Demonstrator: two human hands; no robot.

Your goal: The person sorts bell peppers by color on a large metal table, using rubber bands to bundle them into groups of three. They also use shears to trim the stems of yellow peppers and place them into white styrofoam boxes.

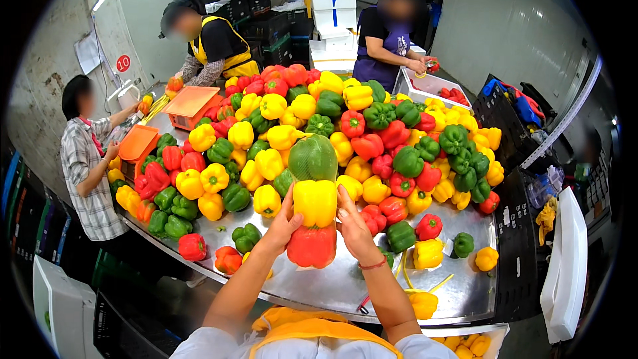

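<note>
Between my two hands is a column of bell peppers in a fine mesh net: a green pepper (313,157) at the far end, a yellow pepper (315,203) in the middle and a red pepper (312,247) nearest me. My left hand (281,222) grips the net of peppers from the left side. My right hand (355,224) holds it from the right, a thin red cord around that wrist. Beyond them a large heap of red, yellow and green peppers (281,137) covers much of the metal table (319,289). Yellow strips (408,271) lie right of my right hand.
Two orange-topped scales (192,101) stand at the back left, near two co-workers (87,159). Another co-worker (381,45) handles a red pepper above a white foam box (433,90). Black crates (516,244) border the table's right end. A box of yellow peppers (498,334) sits below the near edge.
</note>
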